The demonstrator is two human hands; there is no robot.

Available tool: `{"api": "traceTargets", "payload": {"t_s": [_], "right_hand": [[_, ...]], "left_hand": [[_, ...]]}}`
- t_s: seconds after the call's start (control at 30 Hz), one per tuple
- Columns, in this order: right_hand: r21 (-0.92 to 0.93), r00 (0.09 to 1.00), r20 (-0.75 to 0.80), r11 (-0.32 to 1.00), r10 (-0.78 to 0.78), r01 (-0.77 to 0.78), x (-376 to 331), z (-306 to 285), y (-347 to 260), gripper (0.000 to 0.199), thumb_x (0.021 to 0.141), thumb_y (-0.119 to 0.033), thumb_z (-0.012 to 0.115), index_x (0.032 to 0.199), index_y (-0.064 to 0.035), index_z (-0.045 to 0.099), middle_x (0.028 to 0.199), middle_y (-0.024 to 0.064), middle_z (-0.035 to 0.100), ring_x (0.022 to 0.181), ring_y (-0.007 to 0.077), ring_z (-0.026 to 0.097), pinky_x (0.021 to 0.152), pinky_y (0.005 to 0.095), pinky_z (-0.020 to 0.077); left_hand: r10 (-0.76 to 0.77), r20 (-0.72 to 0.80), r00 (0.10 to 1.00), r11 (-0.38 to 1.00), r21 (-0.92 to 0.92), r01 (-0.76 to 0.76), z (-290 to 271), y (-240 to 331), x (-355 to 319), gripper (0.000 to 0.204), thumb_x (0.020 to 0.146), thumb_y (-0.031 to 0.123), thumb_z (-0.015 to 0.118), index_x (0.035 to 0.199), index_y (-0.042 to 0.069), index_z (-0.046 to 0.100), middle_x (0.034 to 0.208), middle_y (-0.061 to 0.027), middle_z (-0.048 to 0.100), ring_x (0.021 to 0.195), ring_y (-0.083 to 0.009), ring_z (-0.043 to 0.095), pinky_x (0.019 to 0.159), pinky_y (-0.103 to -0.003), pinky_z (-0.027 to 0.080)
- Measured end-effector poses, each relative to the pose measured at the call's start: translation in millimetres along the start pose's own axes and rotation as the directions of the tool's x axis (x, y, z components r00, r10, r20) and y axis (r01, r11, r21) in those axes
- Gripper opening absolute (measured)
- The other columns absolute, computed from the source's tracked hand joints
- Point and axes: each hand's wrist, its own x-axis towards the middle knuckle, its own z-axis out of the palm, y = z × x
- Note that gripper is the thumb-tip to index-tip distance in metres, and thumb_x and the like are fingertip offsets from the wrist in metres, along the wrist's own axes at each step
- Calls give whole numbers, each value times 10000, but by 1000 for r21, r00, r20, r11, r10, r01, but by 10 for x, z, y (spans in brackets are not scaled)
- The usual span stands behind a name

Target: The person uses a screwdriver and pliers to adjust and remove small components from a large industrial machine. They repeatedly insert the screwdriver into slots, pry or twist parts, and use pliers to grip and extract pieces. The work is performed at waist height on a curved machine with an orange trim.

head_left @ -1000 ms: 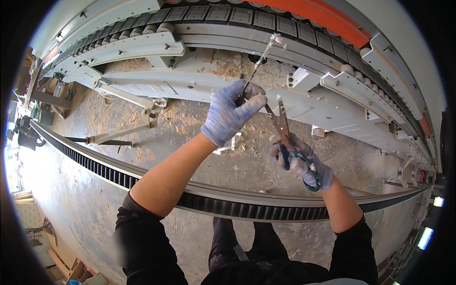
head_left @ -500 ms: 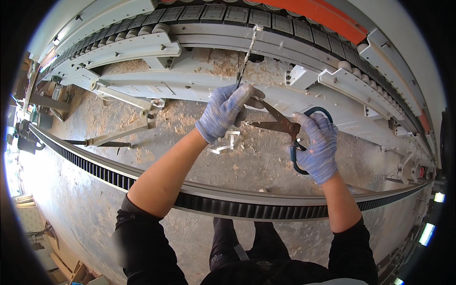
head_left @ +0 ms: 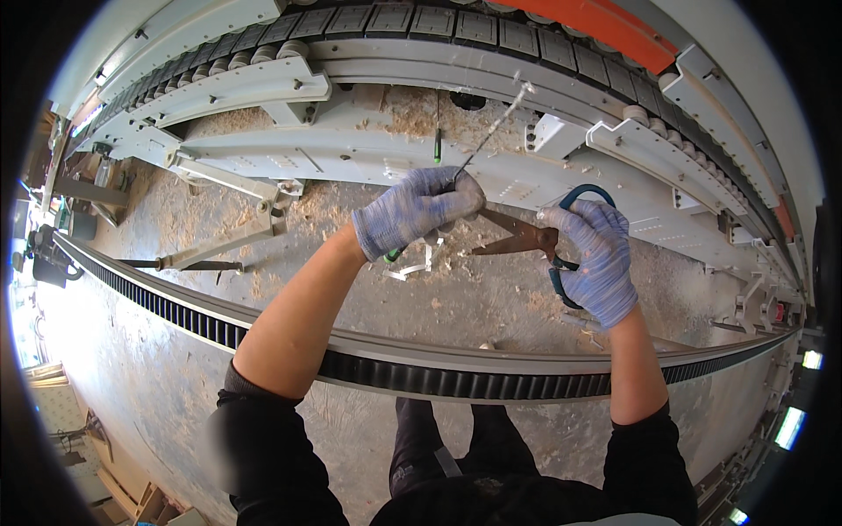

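Note:
My right hand (head_left: 596, 254), in a grey-blue knit glove, is closed around the dark teal handles of rusty-bladed scissors (head_left: 517, 238). Their blades stand apart, pointing left; the upper blade's tip meets the fingers of my left hand (head_left: 421, 209). That gloved hand is closed on a thin dark rod (head_left: 481, 149), tilted up to the right, its upper part coated in whitish clumps. Just above the same hand shows a slim tool with a black and green handle (head_left: 438, 145); a green end also shows below the hand. Whether my fingers hold this tool is hidden.
Ahead runs a long grey machine with a track of dark pads (head_left: 390, 21) and rows of rollers. Sawdust (head_left: 456, 123) lies on its ledge. A metal rail with a black ribbed strip (head_left: 421, 379) crosses between me and the machine. A jointed metal arm (head_left: 224, 230) stands left.
The coated rod has swung to the right and leans more. My right hand and the scissors have shifted slightly right. The green-handled tool has come into sight by my left hand.

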Motion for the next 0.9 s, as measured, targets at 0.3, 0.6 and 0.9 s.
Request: {"api": "traceTargets", "payload": {"t_s": [0.3, 0.6, 0.9], "right_hand": [[73, 999, 12, 996, -48, 47, 36, -13, 62, 580, 535, -157, 849, 1086, -243, 689, 991, 23, 590, 941, 248, 574, 902, 406, 412], [110, 999, 11, 993, -52, 50, 49, 24, 10, 512, 574, -199, 842, 1065, -222, 696, 973, 23, 582, 913, 236, 570, 879, 390, 403], [386, 955, -88, 893, 284, -230, 1, -7, 214, 491, 711, -190, 823, 1139, -129, 592, 937, 65, 623, 837, 177, 604, 728, 325, 524]], "left_hand": [[14, 93, 996, 999, 34, -17, 99, 15, -19, 209, 958, 280, 554, 911, 76, 549, 718, 35, 498, 610, -52, 475, 541, -225, 431], [197, -139, 971, 972, 155, -175, 246, -165, 74, 182, 872, 126, 613, 749, 24, 525, 675, 26, 498, 655, -68, 437, 582, -273, 430], [48, -669, 742, 994, -44, -104, 25, 264, 0, 295, 909, 319, 650, 746, 98, 541, 668, 10, 515, 479, -60, 441, 360, -213, 417]]}}
